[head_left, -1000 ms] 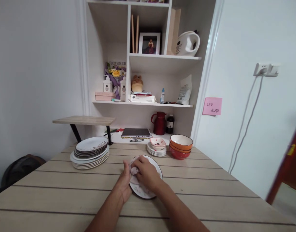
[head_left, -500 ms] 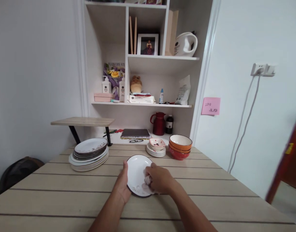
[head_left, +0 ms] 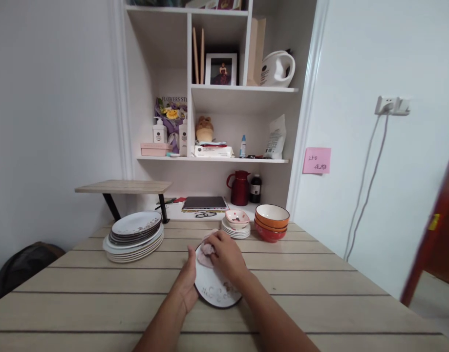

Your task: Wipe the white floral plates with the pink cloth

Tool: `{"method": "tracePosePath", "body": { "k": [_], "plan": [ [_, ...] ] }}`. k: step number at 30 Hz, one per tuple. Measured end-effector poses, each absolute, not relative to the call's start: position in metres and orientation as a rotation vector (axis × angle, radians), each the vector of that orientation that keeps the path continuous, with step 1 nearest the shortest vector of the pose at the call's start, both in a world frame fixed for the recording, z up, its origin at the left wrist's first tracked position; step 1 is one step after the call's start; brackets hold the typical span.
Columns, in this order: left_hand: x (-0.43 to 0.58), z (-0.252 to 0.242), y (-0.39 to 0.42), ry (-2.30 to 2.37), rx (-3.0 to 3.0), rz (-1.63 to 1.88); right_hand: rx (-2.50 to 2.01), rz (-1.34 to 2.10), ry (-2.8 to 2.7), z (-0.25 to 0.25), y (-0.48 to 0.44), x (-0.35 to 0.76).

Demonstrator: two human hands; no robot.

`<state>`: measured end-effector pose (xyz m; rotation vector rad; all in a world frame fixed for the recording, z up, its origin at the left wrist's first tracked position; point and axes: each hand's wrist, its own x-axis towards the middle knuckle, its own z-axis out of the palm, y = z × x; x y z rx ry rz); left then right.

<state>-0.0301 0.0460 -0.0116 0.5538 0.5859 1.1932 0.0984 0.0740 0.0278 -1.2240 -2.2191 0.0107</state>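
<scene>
A white plate (head_left: 215, 289) with a dark rim and a small floral pattern is tilted up a little over the table, in front of me. My left hand (head_left: 187, 283) grips its left edge, thumb along the rim and the other fingers hidden beneath. Bunched in my right hand (head_left: 227, 256) is a pale pink cloth (head_left: 205, 256), pressed on the plate's upper part. Part of the cloth hangs over the far rim.
A stack of plates (head_left: 134, 239) stands at the left by a small raised shelf (head_left: 123, 186). Small dishes (head_left: 237, 225) and stacked orange and red bowls (head_left: 271, 222) are at the back right. Behind them lie glasses (head_left: 205, 214) and a laptop (head_left: 205, 203); a red jug (head_left: 240, 188) stands nearby.
My right hand has moved with the cloth from the plate's right side to its upper far part. The plate has shifted slightly nearer and to the right, and its pattern shows more.
</scene>
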Motion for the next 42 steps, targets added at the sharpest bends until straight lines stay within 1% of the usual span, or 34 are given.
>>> {"method": "tracePosePath", "body": {
  "k": [4,8,10,14,20,24,28,33,38,42],
  "plan": [
    [-0.032,-0.016,0.049,0.628,0.520,1.190,-1.498,0.000,-2.201,0.029,0.075,0.124],
    [-0.036,-0.017,0.051,0.631,0.466,1.223,-1.651,0.083,-2.399,0.028,0.064,0.140],
    [-0.037,-0.015,0.049,0.628,0.464,1.239,-1.601,0.118,-2.533,0.028,0.057,0.139],
    [-0.037,-0.012,0.047,0.605,0.499,1.217,-1.348,0.162,-2.674,0.024,0.045,0.123],
    [-0.035,-0.008,0.045,0.565,0.517,1.147,-1.207,0.130,-2.405,0.017,0.057,0.092],
    [-0.033,-0.010,0.047,0.570,0.525,1.160,-1.233,0.039,-2.261,0.023,0.074,0.096],
    [-0.033,-0.011,0.048,0.565,0.506,1.171,-1.440,-0.011,-2.172,0.028,0.077,0.118],
    [-0.037,-0.011,0.048,0.564,0.506,1.204,-1.658,0.063,-2.342,0.030,0.063,0.139],
    [-0.041,-0.015,0.052,0.573,0.487,1.173,-1.517,0.074,-2.615,0.029,0.048,0.134],
    [-0.042,-0.019,0.056,0.538,0.464,1.154,-1.333,0.101,-2.695,0.028,0.042,0.122]
  ]
}}
